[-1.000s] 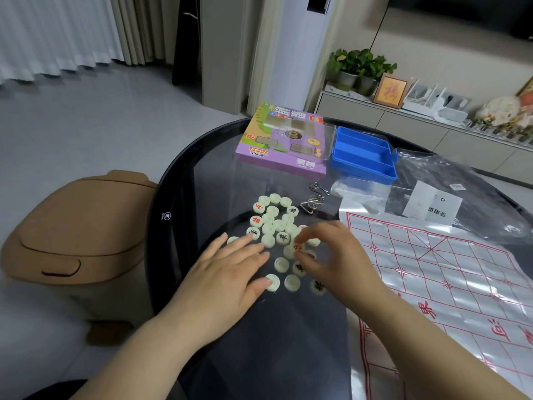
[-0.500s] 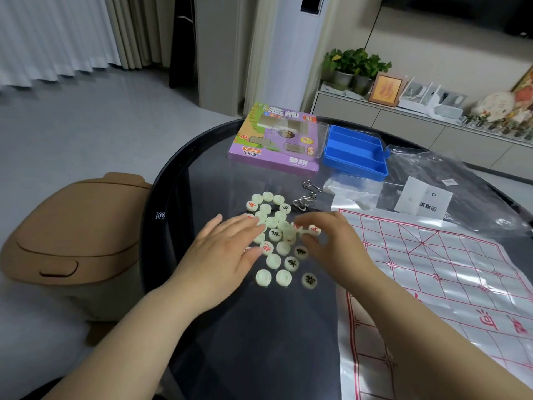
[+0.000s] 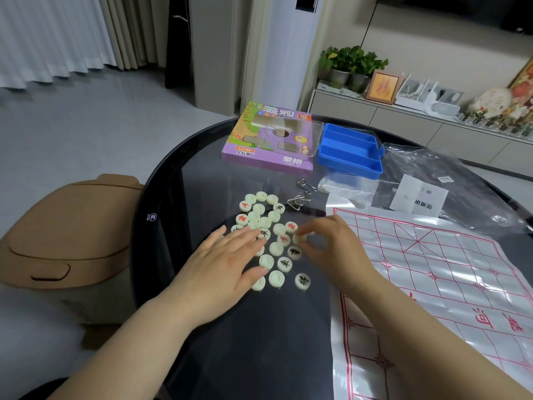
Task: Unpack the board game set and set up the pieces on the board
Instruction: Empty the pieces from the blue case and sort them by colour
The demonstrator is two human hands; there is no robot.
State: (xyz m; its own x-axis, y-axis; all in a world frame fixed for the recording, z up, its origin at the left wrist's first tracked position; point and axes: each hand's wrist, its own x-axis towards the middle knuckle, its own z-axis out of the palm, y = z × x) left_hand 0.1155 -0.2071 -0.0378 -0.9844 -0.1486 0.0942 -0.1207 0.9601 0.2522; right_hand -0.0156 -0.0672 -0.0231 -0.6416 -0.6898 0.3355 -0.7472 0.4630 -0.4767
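Approx 25 pieces (image 3: 276,278) showing, a couple half under the left hand (image 3: 225,264). Also 1 purple box (image 3: 268,158), 1 blue tray (image 3: 350,158), 1 board sheet (image 3: 432,269), 2 wire puzzles (image 3: 298,201), 1 paper slip (image 3: 418,199), 2 potted plants (image 3: 339,77) in the bg.

White sheer curtains (image 3: 43,39) glow with daylight at the upper left, and beige drapes (image 3: 129,30) hang bunched beside them. The pale grey floor (image 3: 86,125) is glossy and reflects the window light. A tall white floor-standing air conditioner (image 3: 285,53) stands beside a grey pillar (image 3: 219,47). To its right a low cream sideboard (image 3: 403,122) runs along a cream wall (image 3: 432,47). It carries potted green plants (image 3: 352,64), a framed picture (image 3: 382,87) with a red character, a white router (image 3: 415,95) and small ornaments (image 3: 496,122). A dark screen (image 3: 461,13) hangs above, cut off by the top edge. In the foreground stands a round table (image 3: 259,356) with a dark glass top, and a tan lidded bin (image 3: 66,226) sits at its left.
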